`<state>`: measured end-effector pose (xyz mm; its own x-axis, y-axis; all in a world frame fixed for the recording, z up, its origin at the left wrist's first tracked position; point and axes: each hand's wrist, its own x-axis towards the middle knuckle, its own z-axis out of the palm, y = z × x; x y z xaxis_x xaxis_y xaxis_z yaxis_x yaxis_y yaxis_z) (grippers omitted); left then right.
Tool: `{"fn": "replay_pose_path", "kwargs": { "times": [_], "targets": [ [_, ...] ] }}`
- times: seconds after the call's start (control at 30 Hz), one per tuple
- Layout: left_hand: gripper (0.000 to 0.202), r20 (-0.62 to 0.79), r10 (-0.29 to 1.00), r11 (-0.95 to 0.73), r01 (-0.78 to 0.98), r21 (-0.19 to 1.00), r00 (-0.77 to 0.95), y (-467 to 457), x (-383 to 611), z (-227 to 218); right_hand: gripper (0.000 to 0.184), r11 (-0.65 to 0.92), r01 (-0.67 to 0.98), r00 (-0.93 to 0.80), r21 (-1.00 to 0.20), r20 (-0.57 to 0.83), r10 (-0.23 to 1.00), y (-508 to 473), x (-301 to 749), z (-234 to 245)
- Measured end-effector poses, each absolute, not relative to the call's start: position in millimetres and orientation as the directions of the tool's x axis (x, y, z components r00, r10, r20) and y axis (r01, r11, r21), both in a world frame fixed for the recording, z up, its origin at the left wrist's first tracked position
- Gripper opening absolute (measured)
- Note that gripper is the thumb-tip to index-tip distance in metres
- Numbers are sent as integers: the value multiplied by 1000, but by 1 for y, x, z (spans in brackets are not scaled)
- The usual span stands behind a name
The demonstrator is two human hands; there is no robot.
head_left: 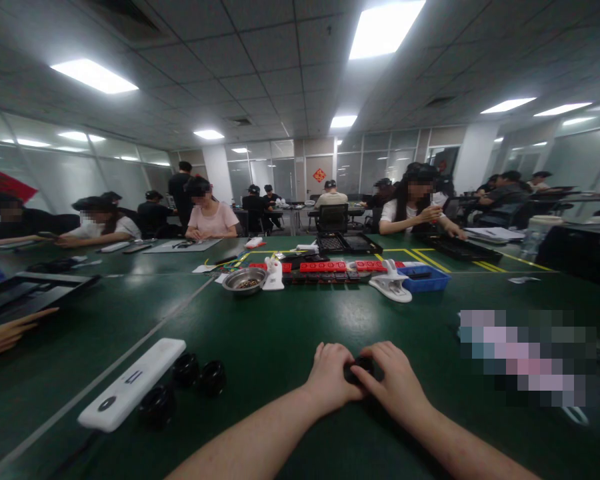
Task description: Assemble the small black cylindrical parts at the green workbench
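Note:
Both of my hands meet over the green table (260,333), near its middle front. My left hand (333,375) and my right hand (391,381) close around a small round black part (363,365), mostly hidden by the fingers. To the left lie several glossy black round parts (212,378), much like rings or cups. Beside them is a long white device (133,383) with a dark round button and a cable at its near end.
Farther back stand a metal bowl (244,283) of small pieces, white clamp stands (391,283), a row of red trays (323,267) and a blue bin (425,279). A blurred-out object (523,357) lies right. Another person's hand (10,337) is at far left; co-workers sit opposite.

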<state>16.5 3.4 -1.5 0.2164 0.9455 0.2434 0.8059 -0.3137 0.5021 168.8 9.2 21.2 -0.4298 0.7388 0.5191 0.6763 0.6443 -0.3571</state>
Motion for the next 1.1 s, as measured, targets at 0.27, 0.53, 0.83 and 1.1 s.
{"fn": "replay_pose_path", "kwargs": {
  "times": [0.27,0.53,0.83,1.1],
  "targets": [
    [37,241,949,-302,804,511,204,3,17,-1,39,716,599,-456,-358,582,673,10,173,14],
    [33,236,949,-305,794,526,208,3,16,-2,15,643,674,-441,-363,501,745,12,170,20],
    [34,222,954,-291,803,520,201,2,17,0,36,679,641,-417,-358,580,700,10,172,17],
    [33,256,942,-322,805,499,218,3,16,-3,13,682,617,-488,-392,489,723,10,171,19]
  ]
}}
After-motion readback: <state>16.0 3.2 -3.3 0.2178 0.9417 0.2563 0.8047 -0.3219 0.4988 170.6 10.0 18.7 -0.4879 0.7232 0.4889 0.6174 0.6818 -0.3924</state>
